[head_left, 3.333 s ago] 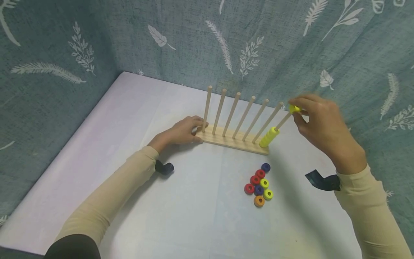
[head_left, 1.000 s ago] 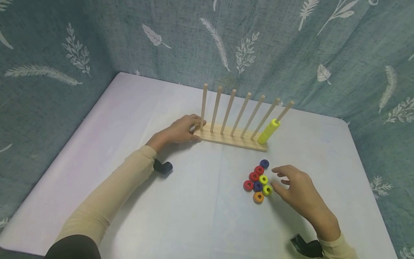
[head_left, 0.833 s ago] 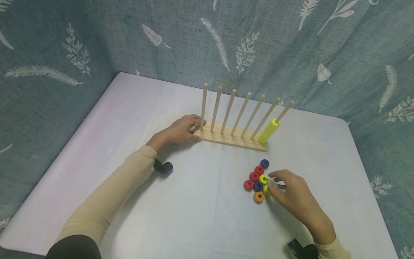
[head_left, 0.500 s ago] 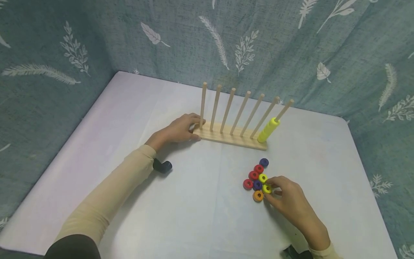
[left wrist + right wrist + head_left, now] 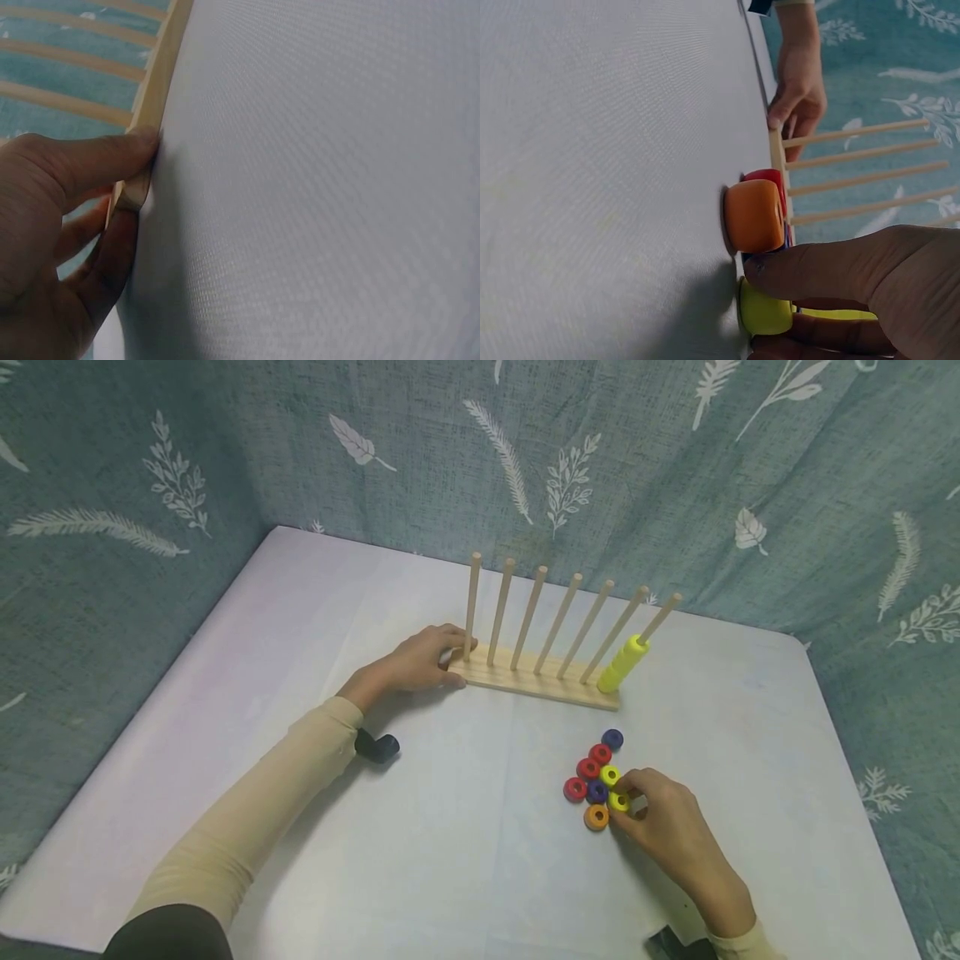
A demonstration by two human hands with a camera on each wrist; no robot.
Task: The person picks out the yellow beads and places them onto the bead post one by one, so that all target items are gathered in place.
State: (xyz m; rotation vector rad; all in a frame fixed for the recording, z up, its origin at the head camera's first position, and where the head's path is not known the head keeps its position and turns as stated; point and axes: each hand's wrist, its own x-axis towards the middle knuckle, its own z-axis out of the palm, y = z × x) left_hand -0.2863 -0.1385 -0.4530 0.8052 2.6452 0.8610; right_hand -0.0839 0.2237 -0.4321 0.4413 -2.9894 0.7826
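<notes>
A wooden peg rack (image 5: 534, 682) stands on the table with a row of upright pegs. Its rightmost peg carries a stack of yellow beads (image 5: 622, 665); the other pegs are bare. My left hand (image 5: 417, 660) grips the rack's left end, thumb on the front edge and fingers behind, as the left wrist view also shows. At the loose beads, my right hand (image 5: 670, 822) pinches a yellow bead (image 5: 765, 307) between thumb and fingers, and this bead still rests on the table. Just beside the thumb sits an orange bead (image 5: 751, 216).
Close by lie another loose yellow bead (image 5: 610, 775), several red beads such as one (image 5: 575, 789) at the left, and blue beads, one (image 5: 612, 740) at the far end. A patterned teal cloth (image 5: 420, 460) hangs behind the white table (image 5: 375, 860).
My right hand has come down from the rightmost peg, where it held a yellow bead, to the loose beads and closed round another yellow one. That peg's stack is taller. My left hand stays.
</notes>
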